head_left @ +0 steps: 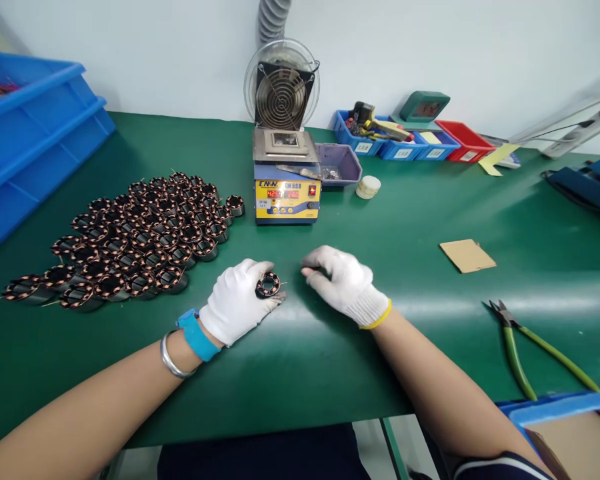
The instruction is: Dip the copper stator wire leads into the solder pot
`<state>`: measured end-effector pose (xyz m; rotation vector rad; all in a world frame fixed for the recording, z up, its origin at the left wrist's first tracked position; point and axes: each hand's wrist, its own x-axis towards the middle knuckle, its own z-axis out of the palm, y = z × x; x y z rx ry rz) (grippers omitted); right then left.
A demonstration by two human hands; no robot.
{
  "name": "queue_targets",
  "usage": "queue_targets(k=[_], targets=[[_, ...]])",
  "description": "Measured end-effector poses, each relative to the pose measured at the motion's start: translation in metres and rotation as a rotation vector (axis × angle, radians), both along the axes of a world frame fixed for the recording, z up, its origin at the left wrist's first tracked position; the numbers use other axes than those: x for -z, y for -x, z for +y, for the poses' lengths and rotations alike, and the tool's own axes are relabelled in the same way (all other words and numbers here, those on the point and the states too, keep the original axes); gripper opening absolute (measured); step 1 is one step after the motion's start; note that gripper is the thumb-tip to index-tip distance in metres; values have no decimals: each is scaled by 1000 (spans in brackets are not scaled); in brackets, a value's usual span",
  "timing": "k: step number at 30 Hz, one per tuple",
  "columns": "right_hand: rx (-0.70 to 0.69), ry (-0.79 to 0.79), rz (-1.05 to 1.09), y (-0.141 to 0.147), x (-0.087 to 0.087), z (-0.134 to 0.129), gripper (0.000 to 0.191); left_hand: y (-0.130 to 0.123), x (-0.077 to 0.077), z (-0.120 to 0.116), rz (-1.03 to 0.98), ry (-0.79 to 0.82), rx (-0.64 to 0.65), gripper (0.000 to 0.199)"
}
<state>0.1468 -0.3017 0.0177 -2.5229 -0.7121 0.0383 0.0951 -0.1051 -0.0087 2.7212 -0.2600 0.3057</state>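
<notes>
My left hand [240,300], in a white glove, grips a black ring-shaped coil [268,285] with copper windings; a thin wire end sticks out of its right side. Just to the right, my right hand [337,279], also gloved, is held above the green table with thumb and fingers slightly apart and nothing between them. Many similar coils [145,239] stand grouped on the left of the table. Behind my hands is a blue and yellow soldering pot [287,200] with a lit red display and a metal top.
Blue trays [35,133] are stacked at the left. A fan [282,99], purple bin [347,165], round white container [368,187] and small bins [405,149] line the back. Cardboard [467,256] and green-handled cutters [513,347] lie at the right.
</notes>
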Motion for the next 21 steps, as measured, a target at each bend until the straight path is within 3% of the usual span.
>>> queue_targets(k=[2,4,8,11,15,21], targets=[[51,-168,264,10,1,10,35,2,0,0,-98,28,-2,42],[6,-367,447,21,4,23,44,5,-1,-1,-219,44,16,37],[-36,-655,525,31,12,39,41,8,-2,-5,-281,209,9,43],[63,-515,255,32,12,36,45,6,1,-10,-152,467,6,54],[74,-263,-181,32,7,29,44,3,2,-13,74,738,25,47],[107,-251,-164,32,6,26,45,6,-20,-4,431,965,89,20]])
